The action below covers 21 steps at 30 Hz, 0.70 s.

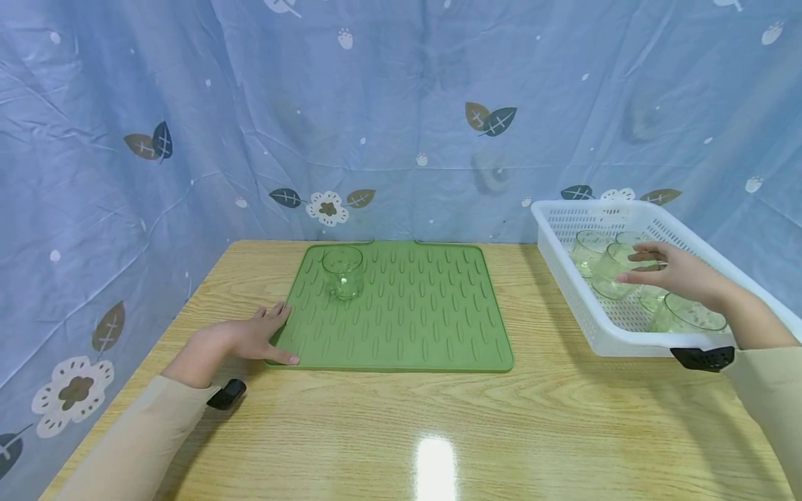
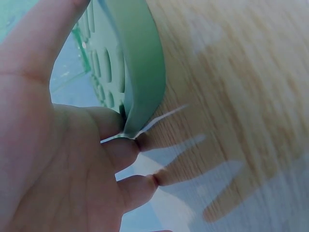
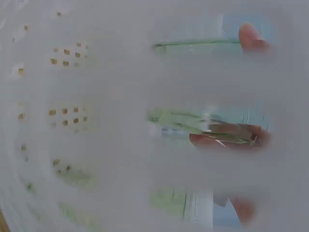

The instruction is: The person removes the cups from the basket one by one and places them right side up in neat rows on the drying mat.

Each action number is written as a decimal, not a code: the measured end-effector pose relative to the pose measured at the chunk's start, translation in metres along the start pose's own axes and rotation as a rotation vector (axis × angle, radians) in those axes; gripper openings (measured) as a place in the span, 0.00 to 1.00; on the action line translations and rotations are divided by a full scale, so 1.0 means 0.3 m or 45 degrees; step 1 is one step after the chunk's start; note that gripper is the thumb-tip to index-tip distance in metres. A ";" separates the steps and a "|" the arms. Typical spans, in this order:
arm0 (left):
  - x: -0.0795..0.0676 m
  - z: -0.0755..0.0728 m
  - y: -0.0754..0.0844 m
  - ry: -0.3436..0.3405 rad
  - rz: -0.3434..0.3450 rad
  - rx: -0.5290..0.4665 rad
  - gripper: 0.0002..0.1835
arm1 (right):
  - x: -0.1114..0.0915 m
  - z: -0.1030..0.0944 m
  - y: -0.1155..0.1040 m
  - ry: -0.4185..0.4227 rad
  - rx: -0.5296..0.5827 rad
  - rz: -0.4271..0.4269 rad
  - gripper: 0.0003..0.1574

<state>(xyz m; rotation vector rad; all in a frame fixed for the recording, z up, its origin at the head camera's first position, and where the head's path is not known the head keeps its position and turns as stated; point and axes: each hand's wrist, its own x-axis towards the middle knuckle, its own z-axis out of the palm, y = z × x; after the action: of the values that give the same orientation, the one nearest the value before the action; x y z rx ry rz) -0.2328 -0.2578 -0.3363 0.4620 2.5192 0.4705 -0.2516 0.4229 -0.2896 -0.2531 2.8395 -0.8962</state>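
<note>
My left hand (image 1: 253, 335) rests at the left front corner of the green drying mat (image 1: 401, 313), fingers spread and thumb over its edge. In the left wrist view, its fingertips lie beside the mat's raised rim (image 2: 142, 63). A clear greenish glass (image 1: 344, 275) stands upright on the mat's back left part. At the right, my right hand (image 1: 673, 271) reaches into the white basket (image 1: 598, 334) and holds a tilted glass (image 1: 612, 278) near its rim, thumb in front and fingers behind. The right wrist view looks through the slotted basket wall (image 3: 120, 96), which hides most of the hand.
Several other glasses sit in the basket, among them one at the back left (image 1: 585, 250) and one leaning at the front (image 1: 679, 316). The basket stands on the wooden table (image 1: 376, 424), right of the mat. A blue patterned curtain (image 1: 401, 125) hangs behind.
</note>
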 end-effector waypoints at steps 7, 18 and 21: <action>0.006 0.002 -0.007 -0.003 0.001 -0.006 0.64 | -0.025 -0.005 0.008 0.001 0.000 -0.022 0.54; 0.007 0.002 -0.009 -0.008 0.002 -0.005 0.64 | -0.056 0.007 0.025 0.052 0.090 -0.045 0.52; 0.008 0.001 -0.009 -0.008 0.000 -0.007 0.64 | -0.064 0.015 0.020 0.078 0.130 -0.062 0.52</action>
<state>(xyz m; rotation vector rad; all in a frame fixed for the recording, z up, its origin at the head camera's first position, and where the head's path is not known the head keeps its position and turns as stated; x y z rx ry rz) -0.2350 -0.2591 -0.3387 0.4610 2.5115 0.4750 -0.2329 0.4292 -0.2950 -0.2876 2.8436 -1.0729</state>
